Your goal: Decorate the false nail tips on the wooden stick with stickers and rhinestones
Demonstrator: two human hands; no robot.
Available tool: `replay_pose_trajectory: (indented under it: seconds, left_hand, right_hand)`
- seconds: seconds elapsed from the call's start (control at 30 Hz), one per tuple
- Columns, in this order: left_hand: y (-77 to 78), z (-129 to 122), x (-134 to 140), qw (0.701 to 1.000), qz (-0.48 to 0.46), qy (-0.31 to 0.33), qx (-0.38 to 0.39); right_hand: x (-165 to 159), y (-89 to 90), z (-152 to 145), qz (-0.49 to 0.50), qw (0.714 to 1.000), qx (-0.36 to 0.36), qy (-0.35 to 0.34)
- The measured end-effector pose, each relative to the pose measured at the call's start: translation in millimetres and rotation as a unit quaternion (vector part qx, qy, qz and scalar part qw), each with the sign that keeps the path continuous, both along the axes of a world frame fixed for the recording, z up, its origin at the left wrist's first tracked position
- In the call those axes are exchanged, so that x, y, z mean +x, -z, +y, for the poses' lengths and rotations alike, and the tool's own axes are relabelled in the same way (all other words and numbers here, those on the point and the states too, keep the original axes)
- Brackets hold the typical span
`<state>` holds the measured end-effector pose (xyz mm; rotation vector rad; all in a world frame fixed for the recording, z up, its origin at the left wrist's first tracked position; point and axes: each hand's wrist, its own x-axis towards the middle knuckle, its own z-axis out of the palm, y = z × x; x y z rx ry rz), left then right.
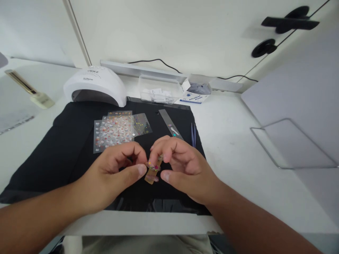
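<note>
A small tan strip (149, 179) carries what look like false nails with glitter and coloured gems. One gem-covered false nail (153, 167) lies crosswise between my hands. My left hand (116, 173) is closed in a pinch, its thumb and index fingertips at the left end of that nail. My right hand (185, 165) curves over the other side, index finger at the strip's upper end and thumb apart from it near the nail's right end. Blue tweezers (193, 134) lie just beyond my right hand. Part of the strip is hidden by my fingers.
A black mat (76, 141) covers the table. On it lie sticker sheets (116, 128) and a clear strip (169, 121) with small decorations. Behind stand a white nail lamp (95, 83), a clear box (159, 90) and an alcohol pads box (196, 95). A wire frame (283, 167) is at right.
</note>
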<state>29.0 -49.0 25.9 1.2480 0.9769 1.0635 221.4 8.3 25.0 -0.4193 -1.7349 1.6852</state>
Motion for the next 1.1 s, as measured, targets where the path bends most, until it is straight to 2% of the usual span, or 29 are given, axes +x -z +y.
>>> replay_pose_trajectory:
  seconds: [0.13, 0.3, 0.43, 0.63, 0.83, 0.93, 1.1]
  left_hand:
    - [0.9, 1, 1, 1.0, -0.004, 0.014, -0.005]
    - [4.7, -1, 0, 0.996, 0.073, -0.022, 0.035]
    - [6.5, -4, -3, 0.989, 0.112, -0.033, 0.089]
    - [6.1, -3, -3, 0.976, 0.133, -0.041, 0.168]
    - [6.0, -2, -3, 0.974, 0.129, -0.025, 0.185]
    - [7.8, -4, -6, 0.975, 0.123, -0.009, 0.187]
    - [12.4, -5, -14, 0.975, 0.111, 0.045, 0.187]
  right_hand:
    - [1, -1.7, 2, -0.038, 0.995, 0.089, 0.02]
    - [2, -1.8, 3, -0.05, 0.991, 0.123, 0.033]
    - [2, -2.1, 0, -0.047, 0.991, 0.12, 0.041]
    - [0, -4.3, -8, -0.034, 0.995, 0.065, 0.063]
    - [2, -8.9, -13, -0.092, 0.993, 0.014, 0.078]
    - [4, -15.1, -14, -0.143, 0.986, 0.023, 0.086]
    - [4, -25.1, -16, -0.183, 0.975, 0.08, 0.1]
